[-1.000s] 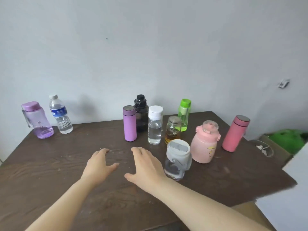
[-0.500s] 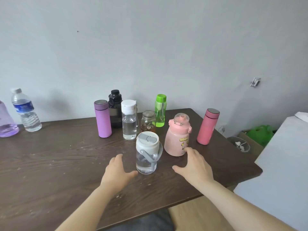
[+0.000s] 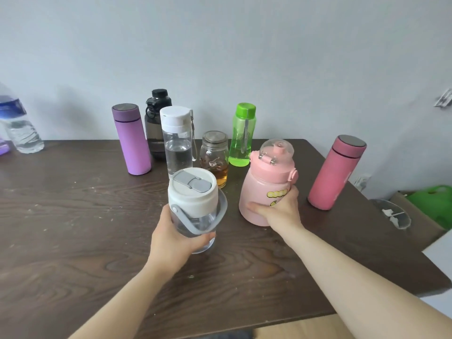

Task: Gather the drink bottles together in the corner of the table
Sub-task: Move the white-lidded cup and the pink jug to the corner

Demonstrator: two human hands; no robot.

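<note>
My left hand is wrapped round the clear tumbler with white lid, low on the glass so its grey handle hangs free. My right hand is clamped on the pink jug bottle, which stands on the table. I'd say one bottle per hand speeds up the gathering. The others stand upright nearer the wall: purple flask, black bottle, glass jar, green bottle, pink flask toward the far right corner. The plastic water bottle sits well apart at left.

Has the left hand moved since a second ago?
Yes. The left hand went right, from open table near the purple flask to the clear bottle with the grey handle, which it now grips.
</note>
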